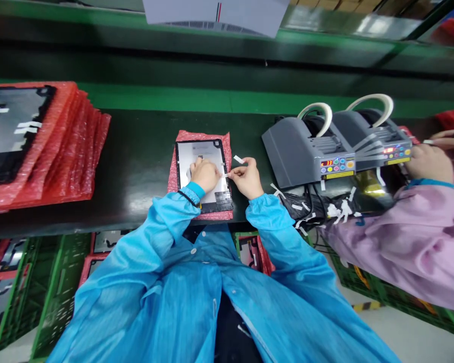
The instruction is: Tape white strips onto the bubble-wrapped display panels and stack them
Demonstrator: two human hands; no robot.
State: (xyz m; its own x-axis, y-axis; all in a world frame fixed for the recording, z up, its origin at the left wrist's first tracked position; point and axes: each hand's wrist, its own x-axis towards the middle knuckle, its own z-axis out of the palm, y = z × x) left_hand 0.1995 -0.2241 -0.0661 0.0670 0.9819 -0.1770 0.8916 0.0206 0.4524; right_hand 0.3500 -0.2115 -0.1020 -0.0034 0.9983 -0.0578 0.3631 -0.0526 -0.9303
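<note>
Two tape dispensers [308, 154]; red digital readouts [327, 163]

A black-edged white panel [220, 189] is laid on pink bubble wrap [200, 135], and a white strip [224, 175] is seen over it. Blue smock sleeves [174, 217] are seen near; a lilac sleeve [412, 237] is seen right, below grey dispensers [298, 156]. Green crates [60, 287] are seen left, below a dark green bench [136, 151].
</note>
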